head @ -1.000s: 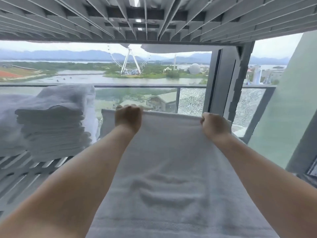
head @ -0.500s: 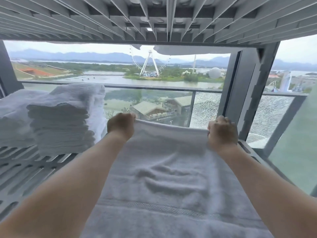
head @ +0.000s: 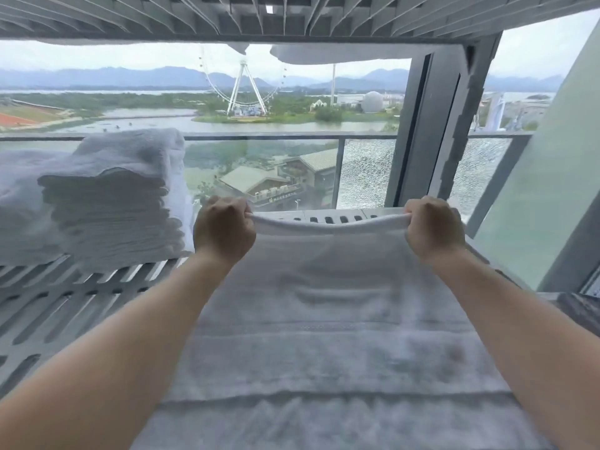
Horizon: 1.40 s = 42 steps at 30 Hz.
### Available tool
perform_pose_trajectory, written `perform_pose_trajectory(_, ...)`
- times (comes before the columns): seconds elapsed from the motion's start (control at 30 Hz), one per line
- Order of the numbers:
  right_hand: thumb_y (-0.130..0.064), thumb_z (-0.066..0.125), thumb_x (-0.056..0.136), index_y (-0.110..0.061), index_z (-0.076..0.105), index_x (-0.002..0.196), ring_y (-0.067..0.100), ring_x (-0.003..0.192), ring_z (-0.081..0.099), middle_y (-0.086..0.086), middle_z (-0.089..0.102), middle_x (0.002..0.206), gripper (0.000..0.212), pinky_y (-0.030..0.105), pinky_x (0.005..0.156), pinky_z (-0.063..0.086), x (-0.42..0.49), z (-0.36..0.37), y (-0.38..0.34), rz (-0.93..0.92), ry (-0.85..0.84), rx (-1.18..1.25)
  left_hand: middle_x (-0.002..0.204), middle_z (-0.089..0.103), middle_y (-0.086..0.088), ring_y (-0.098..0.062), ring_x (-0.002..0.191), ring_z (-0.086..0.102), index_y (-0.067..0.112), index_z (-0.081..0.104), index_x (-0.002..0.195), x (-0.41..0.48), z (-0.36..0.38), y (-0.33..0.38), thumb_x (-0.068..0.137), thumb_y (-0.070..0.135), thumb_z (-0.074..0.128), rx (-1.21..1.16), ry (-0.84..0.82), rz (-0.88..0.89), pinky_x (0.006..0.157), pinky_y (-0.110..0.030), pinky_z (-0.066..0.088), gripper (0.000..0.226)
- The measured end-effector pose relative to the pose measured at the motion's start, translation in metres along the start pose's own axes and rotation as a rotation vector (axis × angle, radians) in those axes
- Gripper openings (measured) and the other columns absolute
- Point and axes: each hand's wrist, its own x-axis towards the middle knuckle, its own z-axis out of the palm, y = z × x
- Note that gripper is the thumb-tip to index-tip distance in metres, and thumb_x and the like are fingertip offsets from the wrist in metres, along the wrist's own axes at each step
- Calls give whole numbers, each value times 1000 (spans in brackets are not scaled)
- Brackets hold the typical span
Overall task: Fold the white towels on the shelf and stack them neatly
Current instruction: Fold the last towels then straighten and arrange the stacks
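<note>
A white towel (head: 334,319) lies spread lengthwise on the slatted shelf (head: 65,303), running from the near edge toward the window. My left hand (head: 224,228) grips its far left corner and my right hand (head: 433,227) grips its far right corner, both fists closed on the cloth. The far edge hangs slightly slack between them, lifted a little above the shelf. A stack of folded white towels (head: 110,209) stands to the left, with more white towels (head: 22,203) behind and beside it.
An upper slatted shelf (head: 292,17) hangs low overhead, with cloth drooping from it (head: 341,55). A glass window and balcony rail (head: 285,136) lie just past the shelf's back edge. A dark window frame post (head: 431,131) and a pale panel (head: 545,177) stand at the right.
Both hands have drawn the towel's far edge toward me and slightly downward, exposing the shelf's back edge. My view has tilted and moved closer.
</note>
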Motion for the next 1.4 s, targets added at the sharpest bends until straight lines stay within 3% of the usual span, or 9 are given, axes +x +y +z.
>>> perform_pose_trajectory(0.13,-1,46,82,-18,67,91,32,92,59,11,66,95,28,37,81,42,-28,4,-4,48,-216,-157,95,66,-12,-34,100,52,16,68,88,-24,11,-1,80,12,47,53,-175,-40,87,-39,42,23)
perform_pose_trajectory(0.3,1,49,81,-16,67,98,31,90,55,12,66,98,30,38,80,46,-53,0,-3,36,-86,-96,99,66,-11,-34,102,52,20,69,96,-39,2,3,82,15,49,151,-314,-24,97,-41,40,25)
perform_pose_trajectory(0.47,-7,53,83,-18,62,128,40,117,47,22,55,120,46,47,97,43,-48,1,2,80,-83,-93,103,67,-13,-35,108,54,14,69,101,-60,-1,4,92,28,57,80,-190,-48,94,-43,45,21)
perform_pose_trajectory(0.63,-16,44,92,-26,77,102,36,106,58,14,69,109,36,45,98,45,-38,11,10,101,-145,45,92,67,-11,-34,95,57,13,65,91,-63,-2,4,92,20,60,60,-90,-27,92,-46,48,9)
perform_pose_trajectory(0.77,-17,46,88,-19,75,99,32,94,61,13,70,95,31,41,88,44,-28,14,7,101,-126,-69,91,63,-6,-31,92,57,18,64,94,-61,-3,4,93,15,51,77,-206,-84,71,-44,54,13)
perform_pose_trajectory(1.03,-12,56,83,-12,67,110,32,108,65,13,70,116,29,35,80,47,54,-14,-23,337,-353,-253,93,68,3,-21,87,64,24,73,92,19,-18,1,82,9,53,198,-656,12,77,-34,55,27)
perform_pose_trajectory(1.13,-15,47,89,-25,26,155,36,132,49,15,44,150,70,45,99,44,78,-11,-30,260,-296,5,116,61,-17,-33,106,60,10,67,112,67,-9,-4,88,7,56,22,-274,-75,91,-39,52,27)
perform_pose_trajectory(1.2,-17,44,94,-40,-11,156,34,146,31,10,15,165,86,48,110,34,66,4,-34,191,-325,185,142,37,-25,-40,133,38,8,46,137,71,5,1,91,12,58,63,-228,-81,106,-47,43,48)
perform_pose_trajectory(1.4,-39,36,104,-20,34,153,23,146,29,8,33,160,53,40,120,21,14,66,-8,55,-527,190,157,32,-10,-29,146,26,22,39,148,10,64,41,97,51,42,-30,-638,-1,119,-48,22,58)
